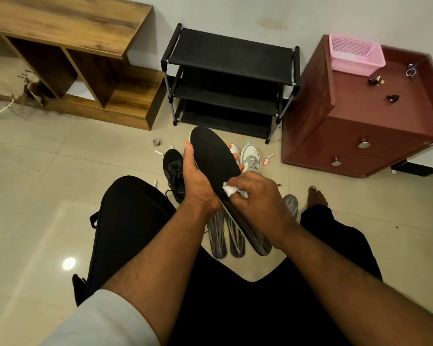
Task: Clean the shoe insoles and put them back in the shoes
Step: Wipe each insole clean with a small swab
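Note:
My left hand (198, 178) grips a long black insole (213, 156) from its left side, fingers curled under it, toe end pointing away from me. My right hand (255, 196) pinches a small white wipe (229, 189) and presses it against the insole's lower half. A black sneaker (173, 171) stands on the floor just left of the insole. A grey and white sneaker (251, 158) stands to the right, with a second one partly hidden behind the insole. Streaked grey insoles (218, 236) lie on the tiles below my hands, and another grey insole (291, 203) lies to the right.
A black shoe rack (230, 78) stands against the wall ahead, a wooden shelf unit (85, 58) to its left, a maroon cabinet (360, 121) with a pink basket (355, 53) to its right. Small tubes and a tape roll (156, 142) lie on the floor. A bare foot (316, 196) rests at right.

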Demonstrator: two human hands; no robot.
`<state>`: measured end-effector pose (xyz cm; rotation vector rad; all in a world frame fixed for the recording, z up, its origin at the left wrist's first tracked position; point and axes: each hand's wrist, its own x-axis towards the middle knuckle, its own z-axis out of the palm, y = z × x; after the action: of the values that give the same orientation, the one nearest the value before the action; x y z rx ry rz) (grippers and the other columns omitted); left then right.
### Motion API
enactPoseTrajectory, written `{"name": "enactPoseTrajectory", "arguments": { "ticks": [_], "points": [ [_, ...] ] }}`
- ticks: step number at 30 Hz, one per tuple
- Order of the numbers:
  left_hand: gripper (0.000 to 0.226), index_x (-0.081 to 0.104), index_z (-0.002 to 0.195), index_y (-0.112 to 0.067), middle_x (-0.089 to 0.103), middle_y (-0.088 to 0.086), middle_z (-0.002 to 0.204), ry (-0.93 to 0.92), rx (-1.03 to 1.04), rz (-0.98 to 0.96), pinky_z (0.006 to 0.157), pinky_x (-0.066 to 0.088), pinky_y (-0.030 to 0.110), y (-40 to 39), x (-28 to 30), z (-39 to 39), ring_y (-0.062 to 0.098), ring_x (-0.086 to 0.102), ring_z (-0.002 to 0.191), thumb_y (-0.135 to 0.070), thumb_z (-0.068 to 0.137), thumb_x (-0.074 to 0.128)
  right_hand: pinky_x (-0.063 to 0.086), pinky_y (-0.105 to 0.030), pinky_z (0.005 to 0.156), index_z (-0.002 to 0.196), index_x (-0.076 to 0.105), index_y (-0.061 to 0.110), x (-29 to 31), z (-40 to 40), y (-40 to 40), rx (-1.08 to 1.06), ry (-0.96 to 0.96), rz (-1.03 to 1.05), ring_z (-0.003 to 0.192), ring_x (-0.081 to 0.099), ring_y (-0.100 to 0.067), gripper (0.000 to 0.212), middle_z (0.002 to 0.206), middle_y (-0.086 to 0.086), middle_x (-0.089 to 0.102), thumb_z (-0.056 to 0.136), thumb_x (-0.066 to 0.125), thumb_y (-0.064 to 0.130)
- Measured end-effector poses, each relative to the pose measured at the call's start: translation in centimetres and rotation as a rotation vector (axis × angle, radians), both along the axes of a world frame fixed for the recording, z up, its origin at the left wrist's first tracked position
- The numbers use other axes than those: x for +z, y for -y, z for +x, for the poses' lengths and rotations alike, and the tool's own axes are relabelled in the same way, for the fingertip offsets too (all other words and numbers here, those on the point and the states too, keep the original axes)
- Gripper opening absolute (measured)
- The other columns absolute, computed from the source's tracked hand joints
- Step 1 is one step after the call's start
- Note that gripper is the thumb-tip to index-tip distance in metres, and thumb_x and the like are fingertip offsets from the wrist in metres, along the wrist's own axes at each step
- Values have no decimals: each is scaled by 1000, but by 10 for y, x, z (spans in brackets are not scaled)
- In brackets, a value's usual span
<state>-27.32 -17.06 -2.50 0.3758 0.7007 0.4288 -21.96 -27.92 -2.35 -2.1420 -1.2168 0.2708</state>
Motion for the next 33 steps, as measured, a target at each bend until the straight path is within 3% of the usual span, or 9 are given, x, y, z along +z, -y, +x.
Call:
{"name": "enactPoseTrajectory", "arguments": {
  "ticks": [4, 7, 11, 15, 18, 21, 27, 30, 33],
  "points": [
    [78, 81, 72, -17, 74, 8, 84, 0, -15, 21, 91, 51, 41, 3, 3, -1, 24, 67, 83, -73, 91, 30, 52, -38, 89, 107, 70, 9, -8, 19, 2, -154, 37, -38, 93, 61, -17, 22, 102, -7, 68, 89, 64, 19],
    [78, 81, 70, -18, 73, 8, 82, 13, -18, 19, 103, 44, 47, 2, 1, -2, 26, 64, 88, -72, 92, 29, 50, -33, 90, 106, 70, 11, -7, 12, 1, -110, 13, -49, 95, 60, -15, 20, 103, -5, 68, 88, 64, 18],
    [77, 81, 73, -17, 74, 9, 86, 11, 5, 8, 106, 44, 50, -1, -7, -2, 26, 64, 92, -72, 92, 31, 47, -19, 78, 103, 72, 13, 0, -8, 3, 89, -81, -4, 87, 60, -9, 18, 97, -1, 69, 87, 65, 14],
    [77, 80, 90, -13, 74, 11, 98, 13, 0, -28, 100, 48, 48, -2, -7, 0, 29, 64, 104, -74, 89, 35, 45, -30, 75, 102, 72, 16, -3, 13, 9, 151, 185, -102, 88, 56, -15, 18, 95, 0, 71, 86, 67, 16],
    [72, 71, 111, -15, 71, 13, 116, 13, 17, -62, 94, 53, 48, -1, -8, 2, 35, 62, 118, -74, 89, 37, 41, -27, 72, 101, 72, 13, -1, 34, 14, -30, 299, -147, 86, 57, -19, 18, 95, -5, 72, 85, 65, 10],
    [71, 65, 120, -16, 70, 14, 118, 23, 32, -64, 90, 55, 48, -1, -6, 1, 35, 63, 116, -73, 90, 36, 51, -29, 79, 105, 71, 11, 7, 41, 15, -230, 152, -16, 91, 64, -20, 20, 101, -6, 70, 87, 64, 7],
    [78, 81, 78, -16, 73, 9, 94, 31, -42, -31, 89, 52, 39, -2, -5, 0, 26, 66, 92, -73, 91, 31, 42, -7, 89, 103, 69, 7, 11, 19, 12, 96, 51, 104, 99, 56, -6, 19, 105, -5, 66, 84, 67, 5],
    [79, 81, 78, -14, 74, 10, 92, 31, -48, -27, 83, 54, 37, -2, -8, 0, 23, 69, 82, -73, 91, 31, 40, -13, 92, 102, 70, 8, 1, 11, 13, 207, 98, 37, 101, 57, -10, 18, 107, -4, 65, 86, 63, 11],
    [76, 82, 83, -14, 74, 11, 101, 41, -37, -57, 84, 55, 40, -3, -8, 0, 26, 70, 90, -74, 90, 34, 41, -22, 90, 102, 71, 8, -8, 19, 16, 226, 188, -12, 100, 58, -16, 19, 104, -6, 68, 86, 63, 14]
  ]
}}
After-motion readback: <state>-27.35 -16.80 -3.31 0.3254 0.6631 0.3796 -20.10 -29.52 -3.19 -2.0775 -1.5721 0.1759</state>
